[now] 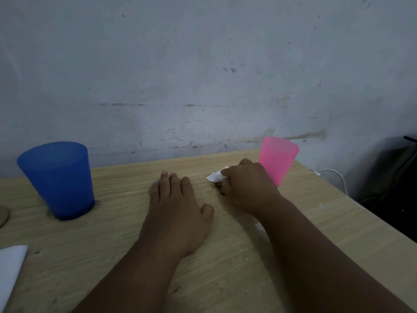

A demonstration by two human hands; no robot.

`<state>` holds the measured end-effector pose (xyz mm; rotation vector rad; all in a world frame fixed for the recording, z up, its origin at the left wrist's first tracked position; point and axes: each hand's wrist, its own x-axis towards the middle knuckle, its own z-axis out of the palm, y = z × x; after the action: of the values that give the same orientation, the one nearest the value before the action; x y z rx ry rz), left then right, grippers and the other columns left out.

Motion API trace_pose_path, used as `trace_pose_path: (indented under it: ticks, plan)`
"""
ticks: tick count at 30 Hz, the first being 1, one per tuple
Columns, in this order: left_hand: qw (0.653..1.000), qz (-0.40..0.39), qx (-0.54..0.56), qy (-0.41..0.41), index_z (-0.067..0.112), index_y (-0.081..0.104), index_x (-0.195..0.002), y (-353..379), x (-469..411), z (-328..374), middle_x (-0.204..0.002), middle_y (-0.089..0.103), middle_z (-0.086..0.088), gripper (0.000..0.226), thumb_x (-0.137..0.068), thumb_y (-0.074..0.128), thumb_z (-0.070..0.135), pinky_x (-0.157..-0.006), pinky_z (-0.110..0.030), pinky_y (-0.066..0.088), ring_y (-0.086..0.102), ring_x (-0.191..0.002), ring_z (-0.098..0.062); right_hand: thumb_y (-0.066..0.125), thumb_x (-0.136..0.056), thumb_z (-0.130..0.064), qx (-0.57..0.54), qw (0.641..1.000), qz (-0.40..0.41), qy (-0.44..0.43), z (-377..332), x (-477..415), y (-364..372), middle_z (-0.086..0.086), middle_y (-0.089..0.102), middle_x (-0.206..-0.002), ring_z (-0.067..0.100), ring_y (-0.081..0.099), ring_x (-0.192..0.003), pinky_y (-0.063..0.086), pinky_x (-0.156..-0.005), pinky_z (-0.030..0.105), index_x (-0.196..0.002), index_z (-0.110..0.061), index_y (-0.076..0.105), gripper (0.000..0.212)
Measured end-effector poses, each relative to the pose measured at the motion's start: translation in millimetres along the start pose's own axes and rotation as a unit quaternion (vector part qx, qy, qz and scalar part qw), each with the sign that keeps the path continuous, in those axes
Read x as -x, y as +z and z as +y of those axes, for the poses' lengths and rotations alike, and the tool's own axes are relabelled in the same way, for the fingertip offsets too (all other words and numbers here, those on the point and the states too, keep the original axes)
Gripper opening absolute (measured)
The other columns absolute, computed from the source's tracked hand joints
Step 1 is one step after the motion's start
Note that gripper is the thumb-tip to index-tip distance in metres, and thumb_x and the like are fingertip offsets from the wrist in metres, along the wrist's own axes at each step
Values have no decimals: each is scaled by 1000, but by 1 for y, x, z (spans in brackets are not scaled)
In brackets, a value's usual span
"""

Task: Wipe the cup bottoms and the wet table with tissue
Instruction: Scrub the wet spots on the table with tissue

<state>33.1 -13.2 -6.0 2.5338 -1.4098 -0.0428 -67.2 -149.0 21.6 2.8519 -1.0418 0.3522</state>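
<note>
Two cups (pixel 59 179) (pixel 277 159), wooden table (pixel 225 267), scuffed wall (pixel 203 64)

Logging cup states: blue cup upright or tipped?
Upright. The blue cup stands on its narrow base on the table, rim up.

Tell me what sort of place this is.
Probably a plain room at home: a wooden table pushed against a scuffed, stained wall, with plastic cups on it and a cable beside it.

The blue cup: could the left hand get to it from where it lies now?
Probably yes. The left hand lies flat and empty on the table, and only bare wood shows between it and the upright blue cup.
</note>
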Motion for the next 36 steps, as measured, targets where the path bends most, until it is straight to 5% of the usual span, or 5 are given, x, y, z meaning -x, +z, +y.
trace_pose_path:
  ticks: [8, 12, 16, 30, 36]
  plan:
    - [1000, 8, -5, 5, 6, 7, -160, 1, 0, -1, -169, -1, -18, 77, -101, 26, 51, -126, -45, -6, -14, -156, -31, 28, -88, -34, -57, 992, -111, -18, -9, 6, -14, -2, 59, -80, 24, 57, -92, 49, -84, 38, -94, -16, 62, 39]
    - [1000, 6, -4, 5, 6, 6, -160, 1, 1, -1, -169, -2, -17, 76, -101, 25, 50, -126, -45, -7, -14, -155, -31, 29, -92, -23, -64, 986, -152, -10, -7, 3, -20, 5, 64, -128, 26, 59, -116, 47, -98, 35, -125, -20, 60, 46]
    - [1000, 1, 4, 6, 7, 5, -160, 1, 0, -1, -169, -4, -16, 75, -102, 24, 49, -126, -45, -7, -17, -155, -30, 49, -91, -9, -117, 986, -119, 11, 2, 3, -22, 8, 69, -105, 24, 63, -108, 42, -79, 24, -79, -27, 67, 28]
    - [1000, -2, -7, 6, 9, 3, -161, 2, -1, -1, -169, -5, -16, 75, -102, 23, 51, -126, -45, -6, -16, -155, -30, 57, -88, -11, -62, 992, -103, -37, -7, 1, -16, 6, 69, -100, 25, 65, -95, 53, -81, 32, -104, -20, 72, 24]
    - [1000, -10, 3, 7, 8, 1, -161, 0, -1, -2, -169, -8, -16, 75, -102, 22, 51, -126, -44, -8, -18, -155, -29, 67, -86, -8, -358, 930, 7, 82, 9, 7, -25, 0, 72, -67, -7, 60, -55, 46, -58, 8, -77, -2, 76, 14]
